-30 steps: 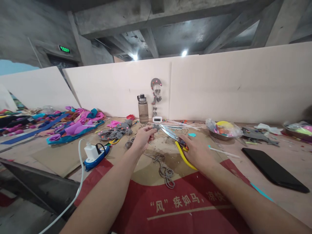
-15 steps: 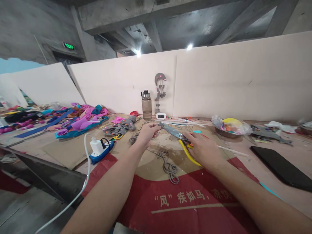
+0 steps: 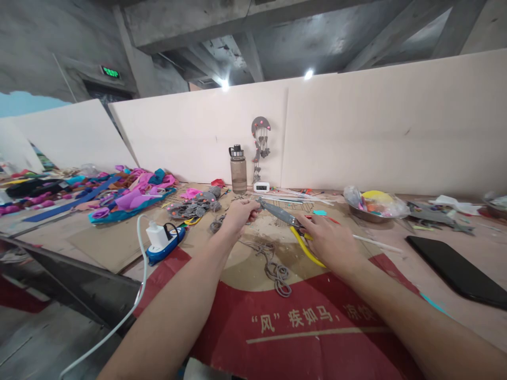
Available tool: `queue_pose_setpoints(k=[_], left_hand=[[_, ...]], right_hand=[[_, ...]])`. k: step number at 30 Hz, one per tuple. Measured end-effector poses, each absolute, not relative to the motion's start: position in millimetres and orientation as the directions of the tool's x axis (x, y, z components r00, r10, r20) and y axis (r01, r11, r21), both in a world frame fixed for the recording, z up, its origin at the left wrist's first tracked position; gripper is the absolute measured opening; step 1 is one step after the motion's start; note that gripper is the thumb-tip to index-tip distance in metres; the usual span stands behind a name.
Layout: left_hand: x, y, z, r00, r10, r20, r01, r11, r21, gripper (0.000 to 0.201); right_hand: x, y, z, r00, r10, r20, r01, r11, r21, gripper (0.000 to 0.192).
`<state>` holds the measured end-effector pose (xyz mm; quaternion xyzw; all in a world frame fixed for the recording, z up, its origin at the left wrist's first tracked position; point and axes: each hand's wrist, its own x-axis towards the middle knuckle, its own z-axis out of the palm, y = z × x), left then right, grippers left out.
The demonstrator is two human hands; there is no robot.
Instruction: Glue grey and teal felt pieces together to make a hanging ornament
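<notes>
My right hand (image 3: pixel 329 237) is closed around the handles of a pair of scissors (image 3: pixel 279 212) with a yellow loop and a bit of red showing. The blades look nearly together and point left toward my other hand. My left hand (image 3: pixel 241 215) pinches a small grey piece (image 3: pixel 259 201) at the blade tips; my fingers hide most of it. Below, between my forearms, a tangle of grey cord (image 3: pixel 277 274) lies on the cardboard (image 3: pixel 317 351). A heap of grey cut pieces with pink dots (image 3: pixel 194 206) sits beyond my left wrist.
A drink bottle (image 3: pixel 238 171) and a white digital clock (image 3: pixel 261 187) stand against the pale board, under a hanging grey moon ornament (image 3: pixel 260 126). Left are a blue power strip (image 3: pixel 166 247) with its cable and colourful scraps (image 3: pixel 134 195). Right are a metal bowl (image 3: pixel 374 212) and a phone (image 3: pixel 455 269).
Both hands and the scissors keep almost the same place at the grey piece. The whole view has shifted very slightly.
</notes>
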<state>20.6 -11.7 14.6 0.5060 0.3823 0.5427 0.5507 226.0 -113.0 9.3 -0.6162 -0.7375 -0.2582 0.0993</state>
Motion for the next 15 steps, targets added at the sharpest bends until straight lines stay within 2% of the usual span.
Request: queue_pose_setpoints(k=[7,15], left_hand=[[15.9,-11.8,18.6,0.126,0.987,0.095,-0.213,-0.066,0.975,0.014],[10.7,-7.5,23.8,0.162,0.987,-0.022,-0.219,0.057,0.974,0.012]], right_hand=[[225.9,-115.5,13.6,-0.271,0.844,0.463,0.94,0.128,0.316,0.045],[226.2,-115.9,11.5,-0.279,0.837,0.471,0.934,0.123,0.334,0.045]])
